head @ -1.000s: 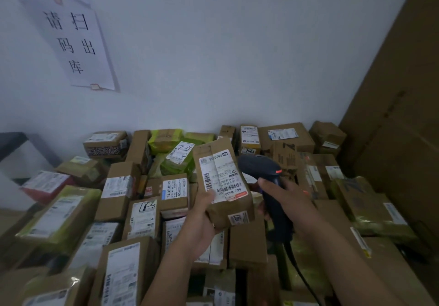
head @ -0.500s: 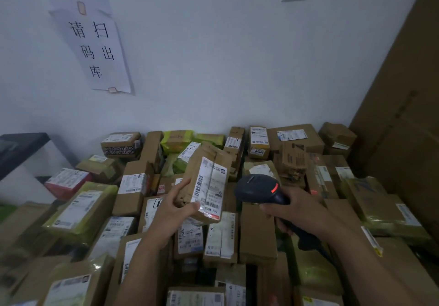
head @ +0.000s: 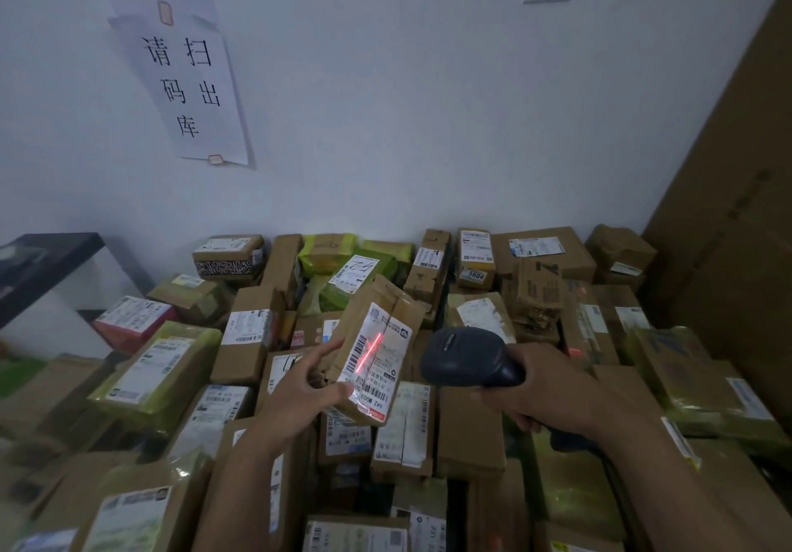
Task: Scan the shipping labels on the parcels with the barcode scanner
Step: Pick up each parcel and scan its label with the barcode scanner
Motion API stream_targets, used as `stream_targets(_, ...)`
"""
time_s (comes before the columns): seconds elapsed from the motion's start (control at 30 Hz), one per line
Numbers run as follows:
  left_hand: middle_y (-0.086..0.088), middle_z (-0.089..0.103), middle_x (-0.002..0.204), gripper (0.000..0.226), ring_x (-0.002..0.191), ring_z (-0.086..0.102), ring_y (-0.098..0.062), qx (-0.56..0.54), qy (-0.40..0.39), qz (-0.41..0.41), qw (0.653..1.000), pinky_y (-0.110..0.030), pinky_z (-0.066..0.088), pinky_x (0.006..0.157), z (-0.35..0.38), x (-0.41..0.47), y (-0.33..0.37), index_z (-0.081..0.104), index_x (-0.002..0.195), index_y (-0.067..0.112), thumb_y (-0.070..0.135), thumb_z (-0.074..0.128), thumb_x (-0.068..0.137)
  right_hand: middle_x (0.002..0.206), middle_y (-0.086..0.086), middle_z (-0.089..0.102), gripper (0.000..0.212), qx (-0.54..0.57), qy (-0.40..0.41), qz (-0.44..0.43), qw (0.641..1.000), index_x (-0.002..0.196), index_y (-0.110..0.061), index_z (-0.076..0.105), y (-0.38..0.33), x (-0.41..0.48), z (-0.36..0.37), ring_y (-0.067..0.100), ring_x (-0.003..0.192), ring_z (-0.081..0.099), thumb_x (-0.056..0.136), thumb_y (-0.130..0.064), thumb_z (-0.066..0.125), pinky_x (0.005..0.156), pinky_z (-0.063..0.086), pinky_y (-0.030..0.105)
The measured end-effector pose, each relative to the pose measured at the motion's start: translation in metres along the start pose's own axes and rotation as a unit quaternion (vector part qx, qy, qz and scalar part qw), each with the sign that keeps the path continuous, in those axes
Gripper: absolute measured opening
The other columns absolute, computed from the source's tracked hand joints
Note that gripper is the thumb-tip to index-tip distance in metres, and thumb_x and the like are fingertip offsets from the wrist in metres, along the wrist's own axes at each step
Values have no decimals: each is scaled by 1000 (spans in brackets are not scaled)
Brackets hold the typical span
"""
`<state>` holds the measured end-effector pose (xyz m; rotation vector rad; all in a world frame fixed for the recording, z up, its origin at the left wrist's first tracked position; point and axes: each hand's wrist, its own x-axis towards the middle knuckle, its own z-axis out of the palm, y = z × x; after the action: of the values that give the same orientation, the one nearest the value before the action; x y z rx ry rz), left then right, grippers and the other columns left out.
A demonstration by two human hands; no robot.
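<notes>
My left hand (head: pixel 306 382) grips a brown cardboard parcel (head: pixel 392 307) by its left edge, held tilted above the pile. The parcel's white shipping label (head: pixel 377 363) faces right, and a red scan line crosses it. My right hand (head: pixel 540 388) holds a dark barcode scanner (head: pixel 467 358) by its handle, its head pointing left at the label from a short distance. The scanner's cable runs down below my right wrist.
Several labelled cardboard and green-wrapped parcels (head: pixel 158 375) cover the surface up to the white wall. A paper sign (head: pixel 188 84) hangs on the wall. A tall cardboard sheet (head: pixel 728 208) stands at the right. A dark table (head: pixel 47 260) sits at the left.
My left hand has turned the parcel so its label faces the scanner. My right hand has brought the scanner head lower and level with it, and the red scan line now falls on the label.
</notes>
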<state>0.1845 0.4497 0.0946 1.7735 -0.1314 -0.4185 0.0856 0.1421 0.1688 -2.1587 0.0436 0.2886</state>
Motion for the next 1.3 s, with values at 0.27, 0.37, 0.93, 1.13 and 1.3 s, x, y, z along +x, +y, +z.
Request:
stream_targets(0.27, 6, 63, 122, 60, 99, 70, -13, 33, -11, -8, 999, -29, 59, 76, 6, 0, -1, 54, 118, 57, 26, 80, 73, 57, 1, 66, 21, 1, -6, -4, 1000, 97, -36, 62, 3, 1, 0, 14, 48, 58, 86, -25, 75, 50, 50, 26)
stream_targets(0.37, 5, 63, 122, 61, 98, 70, -14, 27, -5, -8, 1000, -28, 59, 74, 5, 2, -6, 54, 117, 58, 14, 77, 83, 55, -1, 65, 20, 7, -5, -2, 1000, 96, -33, 62, 3, 3, 1, 14, 47, 58, 86, -23, 75, 50, 50, 28)
stream_targets(0.93, -11, 14, 160, 87, 145, 16, -36, 251, 267, -91, 926, -53, 23, 115, 26, 61, -33, 36, 146, 46, 53, 79, 70, 65, 8, 71, 29, 325, 78, 160, 929, 90, -5, 68, 42, 78, 30, 17, 47, 60, 88, -34, 72, 44, 49, 25)
stream_targets(1.13, -8, -1, 158, 95, 143, 3, -37, 411, 253, -63, 873, -53, 15, 116, 27, 89, -42, 29, 149, 43, 61, 74, 67, 66, 11, 69, 30, 346, 61, 184, 918, 85, -4, 67, 58, 99, 47, 19, 49, 60, 86, -33, 75, 46, 48, 27)
stream_targets(1.3, -13, -10, 161, 96, 146, -4, -39, 449, 239, -80, 857, -55, 6, 118, 20, 98, -38, 21, 154, 37, 61, 70, 75, 66, 11, 71, 31, 336, 65, 188, 921, 84, -3, 68, 67, 111, 50, 19, 47, 60, 86, -33, 74, 45, 49, 27)
